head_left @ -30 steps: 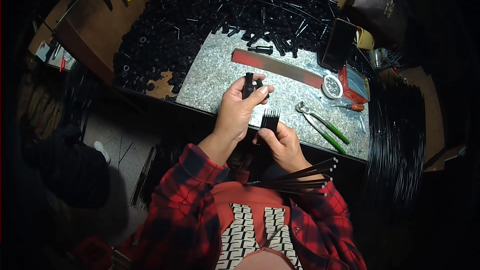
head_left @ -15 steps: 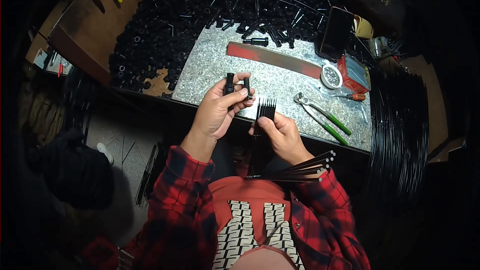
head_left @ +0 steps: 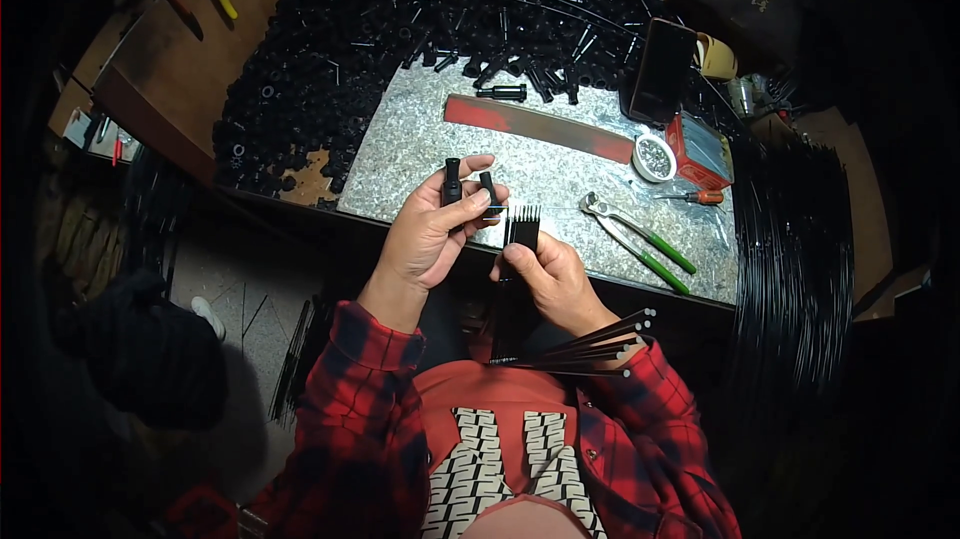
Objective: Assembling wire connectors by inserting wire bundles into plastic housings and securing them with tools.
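My left hand is closed around black tubular plastic fittings above the table's near edge. One flanged black fitting stands upright against its fingers, and a smaller black tube is pinched between thumb and fingers. Just to the right, my right hand grips a flat row of thin black rods, their narrow tips pointing up and away from me. The tips come close to the left fingers; whether they touch, I cannot tell. Several rods with pale round ends fan out over my right forearm.
A large heap of black fittings covers the table's far side. On the speckled board lie a red-brown strip, green-handled pincers, a white cup of small metal bits and a screwdriver. Long black rods hang at right.
The whole view has shifted slightly, so the table and hands sit a little lower and further left. Both hands keep the same holds, with hardly any movement between them.
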Demonstrator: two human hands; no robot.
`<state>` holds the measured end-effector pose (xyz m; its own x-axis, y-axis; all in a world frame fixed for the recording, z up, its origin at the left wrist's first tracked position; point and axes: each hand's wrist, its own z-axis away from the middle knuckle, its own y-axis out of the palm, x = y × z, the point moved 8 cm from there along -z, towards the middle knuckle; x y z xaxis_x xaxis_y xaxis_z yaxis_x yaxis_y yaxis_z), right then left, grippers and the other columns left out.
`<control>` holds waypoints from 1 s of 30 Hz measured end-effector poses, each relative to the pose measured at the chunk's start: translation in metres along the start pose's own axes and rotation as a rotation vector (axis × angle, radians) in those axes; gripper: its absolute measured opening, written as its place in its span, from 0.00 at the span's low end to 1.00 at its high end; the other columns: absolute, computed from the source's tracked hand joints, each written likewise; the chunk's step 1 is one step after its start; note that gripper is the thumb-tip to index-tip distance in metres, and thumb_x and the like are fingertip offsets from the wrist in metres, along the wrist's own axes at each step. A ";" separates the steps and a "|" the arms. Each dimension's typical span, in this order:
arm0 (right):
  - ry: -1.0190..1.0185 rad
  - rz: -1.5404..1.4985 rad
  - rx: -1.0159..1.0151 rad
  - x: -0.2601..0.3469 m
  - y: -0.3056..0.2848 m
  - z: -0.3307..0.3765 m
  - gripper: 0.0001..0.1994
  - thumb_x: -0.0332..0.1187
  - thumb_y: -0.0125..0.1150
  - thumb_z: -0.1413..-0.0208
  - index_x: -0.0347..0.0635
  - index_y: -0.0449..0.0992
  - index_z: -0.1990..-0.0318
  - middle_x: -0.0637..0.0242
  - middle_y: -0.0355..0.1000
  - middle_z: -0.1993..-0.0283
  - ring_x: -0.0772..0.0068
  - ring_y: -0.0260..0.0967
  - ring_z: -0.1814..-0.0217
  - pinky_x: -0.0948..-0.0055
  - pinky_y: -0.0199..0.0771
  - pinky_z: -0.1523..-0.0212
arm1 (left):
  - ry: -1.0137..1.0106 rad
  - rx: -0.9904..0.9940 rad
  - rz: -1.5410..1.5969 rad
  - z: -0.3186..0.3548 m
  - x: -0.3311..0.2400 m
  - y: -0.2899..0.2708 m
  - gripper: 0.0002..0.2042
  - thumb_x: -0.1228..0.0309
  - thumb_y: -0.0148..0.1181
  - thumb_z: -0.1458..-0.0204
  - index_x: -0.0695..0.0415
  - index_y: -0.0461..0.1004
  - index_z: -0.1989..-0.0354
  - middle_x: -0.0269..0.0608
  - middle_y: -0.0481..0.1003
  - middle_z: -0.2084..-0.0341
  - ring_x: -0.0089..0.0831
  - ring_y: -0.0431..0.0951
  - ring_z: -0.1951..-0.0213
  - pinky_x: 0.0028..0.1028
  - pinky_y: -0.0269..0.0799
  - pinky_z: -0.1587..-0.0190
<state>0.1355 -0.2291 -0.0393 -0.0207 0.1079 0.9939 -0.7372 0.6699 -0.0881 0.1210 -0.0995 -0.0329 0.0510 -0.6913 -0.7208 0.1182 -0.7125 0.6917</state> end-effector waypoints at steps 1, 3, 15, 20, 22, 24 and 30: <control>0.009 0.004 -0.003 0.002 -0.002 0.001 0.11 0.36 0.48 0.36 0.36 0.71 0.62 0.69 0.73 0.69 0.82 0.68 0.66 0.80 0.68 0.62 | 0.013 0.004 -0.019 -0.001 -0.001 0.002 0.19 0.78 0.55 0.47 0.60 0.65 0.45 0.43 0.76 0.61 0.28 0.77 0.61 0.25 0.74 0.57; 0.019 0.001 0.019 -0.004 0.004 -0.001 0.11 0.36 0.48 0.36 0.36 0.71 0.62 0.69 0.73 0.69 0.81 0.68 0.66 0.80 0.68 0.62 | 0.005 -0.037 -0.053 0.002 0.000 -0.009 0.19 0.78 0.55 0.47 0.61 0.65 0.45 0.44 0.76 0.61 0.28 0.77 0.61 0.24 0.74 0.57; -0.007 -0.013 -0.009 -0.001 -0.002 -0.002 0.11 0.36 0.48 0.36 0.36 0.71 0.61 0.69 0.73 0.69 0.81 0.68 0.66 0.80 0.68 0.62 | -0.021 -0.043 -0.054 -0.001 -0.001 -0.002 0.17 0.78 0.56 0.47 0.63 0.67 0.47 0.46 0.76 0.62 0.30 0.78 0.60 0.27 0.76 0.57; -0.021 -0.003 -0.005 -0.001 -0.001 -0.003 0.12 0.35 0.47 0.36 0.35 0.72 0.60 0.69 0.73 0.69 0.82 0.68 0.67 0.80 0.68 0.63 | -0.007 -0.026 -0.035 -0.002 0.000 -0.003 0.17 0.77 0.56 0.46 0.62 0.67 0.47 0.45 0.76 0.62 0.29 0.78 0.61 0.27 0.75 0.58; -0.018 -0.003 -0.004 0.001 -0.002 -0.002 0.12 0.35 0.47 0.36 0.35 0.72 0.60 0.69 0.73 0.69 0.82 0.69 0.67 0.80 0.68 0.63 | -0.022 -0.009 -0.039 -0.002 0.000 0.001 0.17 0.77 0.55 0.46 0.62 0.67 0.47 0.45 0.76 0.62 0.29 0.78 0.61 0.27 0.75 0.57; -0.015 -0.002 -0.008 0.004 -0.004 -0.001 0.12 0.35 0.47 0.36 0.34 0.72 0.60 0.69 0.73 0.69 0.82 0.69 0.67 0.80 0.69 0.63 | -0.019 0.015 -0.034 -0.004 0.001 0.005 0.17 0.76 0.55 0.45 0.62 0.67 0.47 0.45 0.76 0.62 0.29 0.78 0.61 0.27 0.75 0.57; 0.002 -0.036 0.008 -0.003 0.002 -0.003 0.12 0.35 0.48 0.36 0.34 0.73 0.61 0.69 0.73 0.69 0.82 0.69 0.67 0.80 0.69 0.63 | -0.021 0.012 -0.039 -0.001 0.001 -0.002 0.17 0.76 0.55 0.45 0.62 0.66 0.46 0.45 0.76 0.61 0.29 0.78 0.60 0.27 0.75 0.56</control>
<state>0.1361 -0.2258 -0.0423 0.0068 0.0854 0.9963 -0.7429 0.6674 -0.0522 0.1216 -0.0986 -0.0349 0.0262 -0.6652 -0.7462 0.1082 -0.7402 0.6636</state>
